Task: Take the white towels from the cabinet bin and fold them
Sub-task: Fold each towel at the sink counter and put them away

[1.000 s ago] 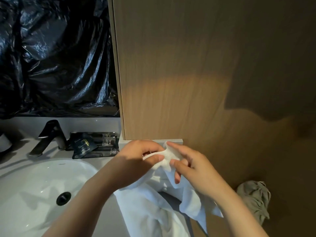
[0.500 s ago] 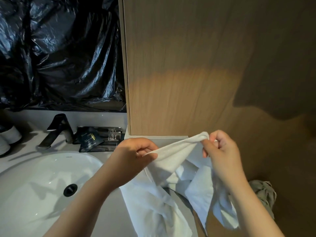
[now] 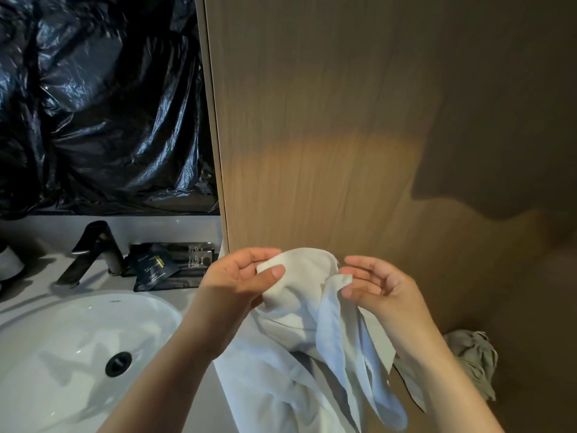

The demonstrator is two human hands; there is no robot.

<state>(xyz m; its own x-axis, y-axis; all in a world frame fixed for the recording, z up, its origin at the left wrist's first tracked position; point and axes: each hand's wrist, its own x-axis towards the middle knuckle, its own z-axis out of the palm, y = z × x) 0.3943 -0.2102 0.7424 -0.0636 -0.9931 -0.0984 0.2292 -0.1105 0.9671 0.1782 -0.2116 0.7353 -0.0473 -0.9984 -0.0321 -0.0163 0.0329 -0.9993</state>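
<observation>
a soft white cloth towel (image 3: 299, 307) is held up in the air between the two hands, in front of the foot of a tall wood-grain panel, and its bunched top sags between them. the left hand (image 3: 240, 282) pinches one corner between the thumb and curled fingers. the right hand (image 3: 377, 285) nips a folded hem between thumb and forefinger, with its other fingers loosely curled and apart. from there the towel falls in long loose folds between the forearms and out of the bottom of the view; one narrow strip hangs lower on the right side. whether the lower part rests on anything cannot be told. to the left lies a pale grey countertop (image 3: 31, 285) with an oval white sink basin (image 3: 62, 354) let into it, and a round dark drain (image 3: 118, 364) sits in the bowl. behind the basin stands an angular dark metal faucet (image 3: 93, 248), and just beside it a few flat black sachets with small print (image 3: 168, 264) lie on the counter against the back ledge. at the far left edge a pale rounded object (image 3: 9, 260) is only partly in view. above the ledge, crumpled glossy black plastic sheeting (image 3: 103, 104) covers the wall. the wood-grain panel (image 3: 343, 120) fills the right half of the view, lit by a warm patch low down and crossed by a broad dark shadow on the right. below the right forearm, near the panel, lies a crumpled grey-beige cloth (image 3: 471, 357).
</observation>
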